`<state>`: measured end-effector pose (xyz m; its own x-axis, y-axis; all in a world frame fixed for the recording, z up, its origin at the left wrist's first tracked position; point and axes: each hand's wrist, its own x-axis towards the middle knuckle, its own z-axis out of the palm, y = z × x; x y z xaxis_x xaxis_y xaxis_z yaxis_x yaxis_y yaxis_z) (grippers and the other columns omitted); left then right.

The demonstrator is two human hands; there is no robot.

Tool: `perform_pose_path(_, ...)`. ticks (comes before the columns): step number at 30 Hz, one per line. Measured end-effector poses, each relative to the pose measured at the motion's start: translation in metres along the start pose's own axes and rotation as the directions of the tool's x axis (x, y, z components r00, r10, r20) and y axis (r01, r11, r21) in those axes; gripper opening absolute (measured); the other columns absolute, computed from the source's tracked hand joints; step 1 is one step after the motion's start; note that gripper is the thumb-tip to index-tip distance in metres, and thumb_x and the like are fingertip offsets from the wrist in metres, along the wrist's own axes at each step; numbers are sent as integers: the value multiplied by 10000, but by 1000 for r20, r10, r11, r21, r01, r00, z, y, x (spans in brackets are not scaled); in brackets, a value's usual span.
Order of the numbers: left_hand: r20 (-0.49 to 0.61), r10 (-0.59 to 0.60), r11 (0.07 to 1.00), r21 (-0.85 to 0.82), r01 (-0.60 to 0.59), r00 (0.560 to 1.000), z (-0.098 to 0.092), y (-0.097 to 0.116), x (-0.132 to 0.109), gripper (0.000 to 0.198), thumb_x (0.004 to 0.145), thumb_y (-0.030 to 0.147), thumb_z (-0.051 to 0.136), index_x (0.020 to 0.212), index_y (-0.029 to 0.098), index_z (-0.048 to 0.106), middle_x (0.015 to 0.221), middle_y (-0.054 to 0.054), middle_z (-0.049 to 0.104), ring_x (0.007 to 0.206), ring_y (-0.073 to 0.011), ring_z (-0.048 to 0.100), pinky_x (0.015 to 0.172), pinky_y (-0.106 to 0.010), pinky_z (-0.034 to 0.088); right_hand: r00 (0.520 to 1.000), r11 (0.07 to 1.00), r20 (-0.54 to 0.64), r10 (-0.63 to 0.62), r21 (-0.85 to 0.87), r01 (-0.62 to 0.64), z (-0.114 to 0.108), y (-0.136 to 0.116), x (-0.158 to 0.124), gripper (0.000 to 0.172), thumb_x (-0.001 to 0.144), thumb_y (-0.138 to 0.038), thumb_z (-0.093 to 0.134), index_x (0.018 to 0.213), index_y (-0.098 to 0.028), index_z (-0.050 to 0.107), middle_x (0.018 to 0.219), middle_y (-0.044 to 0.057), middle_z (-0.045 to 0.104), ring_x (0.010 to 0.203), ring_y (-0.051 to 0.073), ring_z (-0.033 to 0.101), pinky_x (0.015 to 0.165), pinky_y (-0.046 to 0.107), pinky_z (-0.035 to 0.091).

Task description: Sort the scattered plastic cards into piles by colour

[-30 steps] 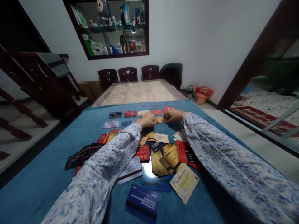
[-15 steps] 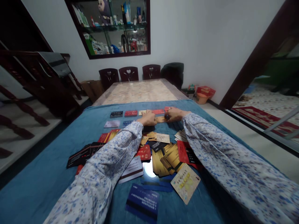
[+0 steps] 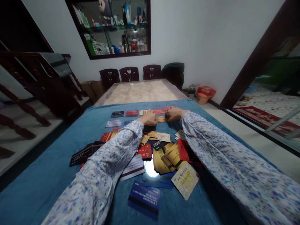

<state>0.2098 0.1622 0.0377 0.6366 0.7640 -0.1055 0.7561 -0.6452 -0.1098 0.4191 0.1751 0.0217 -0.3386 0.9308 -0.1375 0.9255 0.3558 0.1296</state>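
Observation:
A gold-orange card (image 3: 161, 119) lies flat on the blue cloth (image 3: 56, 159) between my two hands. My left hand (image 3: 148, 118) has its fingers curled at the card's left end. At the other end, the bent fingers of my right hand (image 3: 173, 114) hold its edge. Just beyond is a row with a black card (image 3: 117, 114), a red card (image 3: 132, 113), a partly covered pale card (image 3: 142, 112) and another red card (image 3: 159, 111). A silvery card (image 3: 113, 124) and a blue card (image 3: 128, 122) lie left of my left hand.
Closer to me are a pile of gold cards (image 3: 164, 161), a fan of black cards (image 3: 85, 153), white cards (image 3: 133, 167), a dark blue card (image 3: 144, 198) and a beige card (image 3: 185, 180). Chairs (image 3: 128, 74) stand behind the table's marble-look far end (image 3: 142, 92).
Both hands stay at the ends of the gold-orange card with hardly any movement. The view has shifted very slightly.

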Motion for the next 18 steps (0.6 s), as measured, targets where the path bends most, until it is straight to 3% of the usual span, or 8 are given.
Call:
perform_pose_path(4, -44, 0, 1000, 1, 0, 999, 1, -9, -7, 387, 889, 448, 619, 1082, 136, 742, 1324, -198, 576, 1294, -391, 448, 1068, -580, 393, 999, 999, 21, 24, -28, -23, -4, -4, -5, 424, 785, -373, 724, 1181, -248, 807, 1184, 129, 753, 1205, 353, 590, 902, 377, 496)
perform_pose_path(10, -83, -5, 1000, -23, 3, 997, -6, -26, -33, 308, 926, 378, 585, 1068, 153, 739, 1287, -190, 576, 1269, -384, 447, 1027, -573, 391, 999, 999, 24, 44, -12, -44, -13, -9, -15, 473, 788, -367, 712, 1246, -263, 771, 1238, 129, 733, 1226, 365, 566, 845, 379, 497)
perform_pose_path(18, -136, -67, 996, -69, 58, 988, -6, -53, -69, 279, 915, 327, 605, 1097, 181, 758, 1237, -156, 577, 1238, -376, 447, 1008, -543, 349, 995, 999, -103, 7, 47, -2, -19, -15, -26, 507, 882, -502, 641, 1284, -208, 736, 1227, 160, 719, 1159, 340, 569, 859, 380, 449)
